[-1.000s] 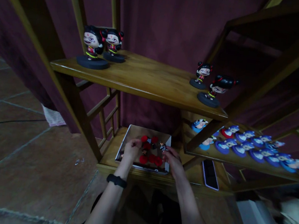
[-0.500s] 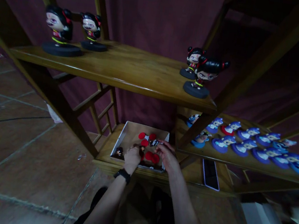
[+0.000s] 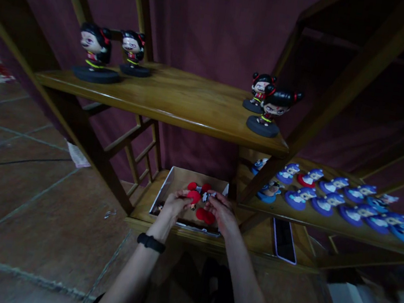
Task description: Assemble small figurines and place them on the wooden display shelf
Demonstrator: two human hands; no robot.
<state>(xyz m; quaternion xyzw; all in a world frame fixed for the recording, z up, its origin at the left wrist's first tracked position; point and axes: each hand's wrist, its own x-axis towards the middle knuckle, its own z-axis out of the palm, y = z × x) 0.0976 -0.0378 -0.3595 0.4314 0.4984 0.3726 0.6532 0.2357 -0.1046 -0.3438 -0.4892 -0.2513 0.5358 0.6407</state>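
A shallow cardboard box (image 3: 167,183) stands on the lowest shelf, with several small figurines on red round bases inside. My left hand (image 3: 176,204) is in the box, its fingers closed on the red base of a figurine (image 3: 193,198); the figure's head points down. My right hand (image 3: 220,212) pinches a small black-and-white figurine (image 3: 209,196) just beside it. In front of the right fingers lies a red base (image 3: 205,216). At the box's left front corner rests a dark-haired figurine (image 3: 159,208), partly hidden by my left hand.
Black-haired figurines (image 3: 95,54) on dark bases stand at both ends of the upper shelf (image 3: 183,95). Several blue-and-white figurines (image 3: 326,204) line the right shelf. A phone (image 3: 285,241) lies below them. Wooden posts flank the box; a cable (image 3: 14,164) crosses the tiled floor.
My left hand has drawn up slightly leftward, lifting a red-based figurine and tipping its base into view. My right hand still pinches the black-and-white figurine, now closer in. The camera view has shifted slightly.
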